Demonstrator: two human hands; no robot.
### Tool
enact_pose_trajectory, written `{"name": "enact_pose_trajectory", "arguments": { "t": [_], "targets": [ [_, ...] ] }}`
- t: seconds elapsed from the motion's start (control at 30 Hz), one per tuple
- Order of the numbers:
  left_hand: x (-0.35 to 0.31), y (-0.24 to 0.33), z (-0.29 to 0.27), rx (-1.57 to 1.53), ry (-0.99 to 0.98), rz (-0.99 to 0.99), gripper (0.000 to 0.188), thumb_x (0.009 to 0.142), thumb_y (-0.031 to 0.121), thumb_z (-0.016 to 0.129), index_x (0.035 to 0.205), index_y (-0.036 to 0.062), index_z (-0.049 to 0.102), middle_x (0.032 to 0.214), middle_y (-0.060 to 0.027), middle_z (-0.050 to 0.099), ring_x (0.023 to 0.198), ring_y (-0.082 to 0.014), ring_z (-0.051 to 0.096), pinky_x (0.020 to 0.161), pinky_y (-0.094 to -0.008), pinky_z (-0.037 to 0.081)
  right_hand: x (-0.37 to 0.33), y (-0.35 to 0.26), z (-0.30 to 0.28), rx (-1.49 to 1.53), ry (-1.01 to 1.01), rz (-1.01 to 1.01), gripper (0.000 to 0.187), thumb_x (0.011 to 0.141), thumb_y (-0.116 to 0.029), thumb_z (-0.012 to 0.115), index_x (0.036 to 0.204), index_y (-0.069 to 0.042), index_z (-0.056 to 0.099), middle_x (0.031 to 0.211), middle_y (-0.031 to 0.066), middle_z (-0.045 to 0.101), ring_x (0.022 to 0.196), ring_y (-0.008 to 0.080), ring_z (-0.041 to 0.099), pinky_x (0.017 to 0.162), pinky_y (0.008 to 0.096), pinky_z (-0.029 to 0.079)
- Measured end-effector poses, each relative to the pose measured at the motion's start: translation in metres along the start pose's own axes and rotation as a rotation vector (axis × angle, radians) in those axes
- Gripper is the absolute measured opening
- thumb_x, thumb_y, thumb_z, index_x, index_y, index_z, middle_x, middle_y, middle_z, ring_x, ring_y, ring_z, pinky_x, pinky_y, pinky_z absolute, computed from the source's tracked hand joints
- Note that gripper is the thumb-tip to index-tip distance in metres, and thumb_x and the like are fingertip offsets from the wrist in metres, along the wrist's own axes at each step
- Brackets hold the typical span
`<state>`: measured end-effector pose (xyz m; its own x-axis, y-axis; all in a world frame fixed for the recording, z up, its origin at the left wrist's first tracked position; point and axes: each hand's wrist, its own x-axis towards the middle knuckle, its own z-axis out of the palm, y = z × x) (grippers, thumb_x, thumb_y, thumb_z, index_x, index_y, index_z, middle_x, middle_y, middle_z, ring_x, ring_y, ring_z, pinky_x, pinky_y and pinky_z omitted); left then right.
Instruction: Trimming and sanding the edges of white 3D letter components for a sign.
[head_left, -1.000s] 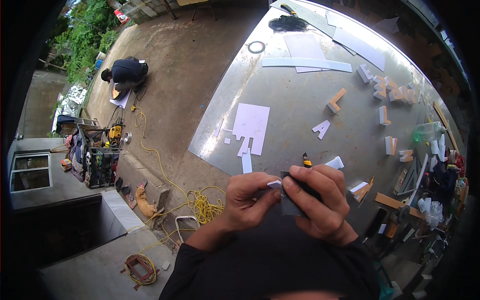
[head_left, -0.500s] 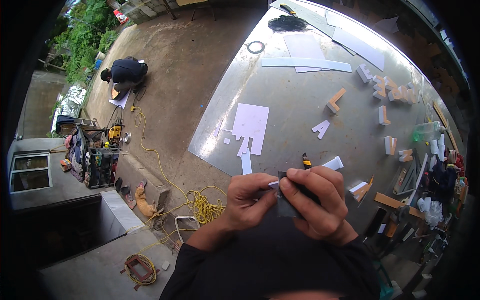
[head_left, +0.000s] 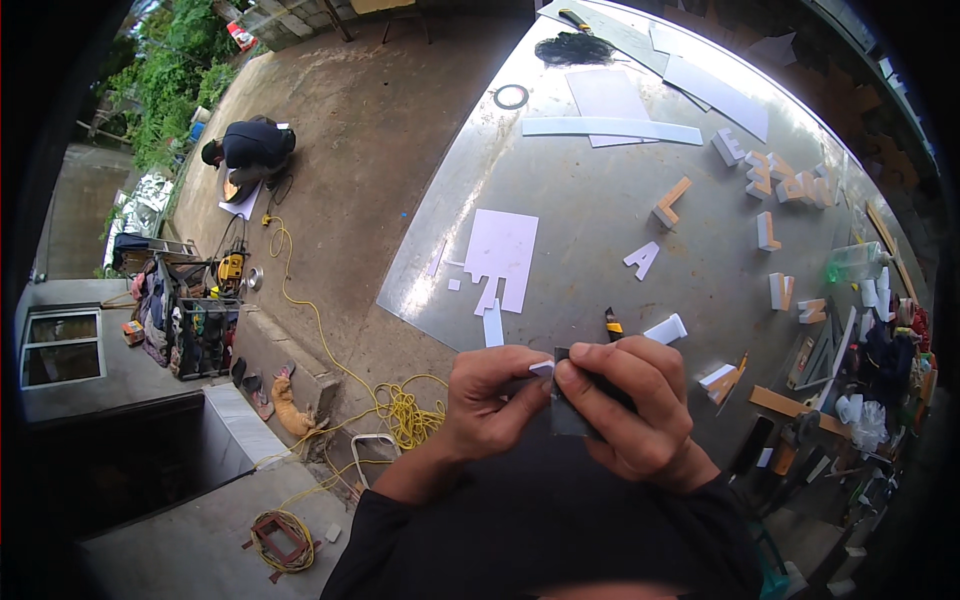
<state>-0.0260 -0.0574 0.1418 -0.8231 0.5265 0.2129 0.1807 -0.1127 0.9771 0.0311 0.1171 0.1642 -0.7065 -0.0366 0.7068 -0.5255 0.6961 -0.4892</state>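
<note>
Close to my body, my left hand (head_left: 490, 405) pinches a small white piece of board (head_left: 541, 369) between thumb and fingers. My right hand (head_left: 640, 415) grips a dark grey sheet (head_left: 568, 415) that looks like sandpaper, its edge right beside the white piece. Whether the two touch cannot be made out. Just beyond my hands, a yellow-and-black utility knife (head_left: 613, 324) lies on the metal table (head_left: 590, 250). A white strip with a flared end (head_left: 666, 329) is to its right. Left of the knife rests a notched white sheet (head_left: 503, 240), cut along its near edge.
Several block letters (head_left: 765, 231) with tan faces stand along the table's right side; a flat white letter (head_left: 641, 260) lies nearer the middle. Tools and scraps crowd the right edge. At left, another person (head_left: 255, 145) crouches on the floor, and a yellow cord (head_left: 410, 415) lies coiled.
My left hand has shifted slightly left, and the white piece now shows more of its flat face. The dark sheet has moved a little left with my right fingers.
</note>
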Motion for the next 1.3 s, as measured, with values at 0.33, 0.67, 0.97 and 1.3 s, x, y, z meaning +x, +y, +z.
{"name": "enact_pose_trajectory", "arguments": {
  "t": [0.33,0.67,0.97,1.3],
  "targets": [
    [-0.001,-0.001,0.002,-0.061,0.008,-0.049,0.014,0.086,-0.003,0.065,0.099,-0.0054,0.067,0.085,-0.0101,0.069,0.074,-0.0129,0.065,0.065,-0.0248,0.05,0.0,0.0,-0.002,0.011,-0.016,0.018,0.037,0.065,0.002,0.069,0.102,0.005,0.072,0.108,0.0137,0.063,0.093,0.0249,0.058,0.077,0.0324,0.052],
    [-0.001,-0.003,0.002,-0.054,-0.02,-0.027,0.013,0.087,-0.003,0.065,0.1,-0.005,0.067,0.085,-0.0097,0.069,0.074,-0.0117,0.065,0.064,-0.0238,0.05,0.001,0.003,0.003,0.008,0.001,0.02,0.038,0.065,-0.007,0.073,0.103,0.0,0.072,0.109,0.0121,0.064,0.092,0.0264,0.058,0.077,0.0339,0.051],
    [-0.006,0.002,-0.004,-0.156,0.048,-0.085,0.015,0.086,-0.003,0.066,0.101,-0.0043,0.067,0.085,-0.0104,0.069,0.075,-0.0129,0.066,0.064,-0.0246,0.05,-0.005,-0.002,0.003,0.045,-0.033,0.044,0.038,0.066,-0.006,0.074,0.103,0.0,0.072,0.109,0.012,0.064,0.093,0.0263,0.059,0.078,0.0342,0.051],
    [-0.002,0.001,0.004,-0.027,-0.014,0.03,0.013,0.087,-0.003,0.064,0.099,-0.0042,0.066,0.08,-0.0078,0.068,0.069,-0.0107,0.064,0.06,-0.0231,0.048,0.002,-0.003,-0.001,0.039,-0.012,0.033,0.037,0.067,-0.001,0.072,0.103,0.004,0.071,0.108,0.0135,0.063,0.094,0.0259,0.058,0.078,0.0337,0.052]
  ]
}}
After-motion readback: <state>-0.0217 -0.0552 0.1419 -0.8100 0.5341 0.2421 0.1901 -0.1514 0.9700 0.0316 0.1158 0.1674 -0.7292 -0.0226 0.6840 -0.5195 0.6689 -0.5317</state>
